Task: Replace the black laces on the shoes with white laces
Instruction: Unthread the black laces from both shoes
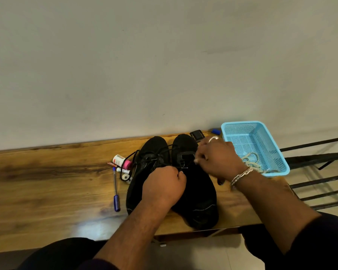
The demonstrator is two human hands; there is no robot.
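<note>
Centrally on counter: two black shoes side by side; left hand fingers curled on black lace; right hand fingers pinched at eyelets; white laces in blue basket.

Two black shoes side by side on wooden bench, toes toward wall; black laces loosened, trailing left; white laces heaped in blue basket.

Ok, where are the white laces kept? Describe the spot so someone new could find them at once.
Start at the wooden table and go to its right end, past the two black shoes. A light blue perforated basket sits there; the white laces lie coiled in its near corner, the only pale cord in view.
</note>
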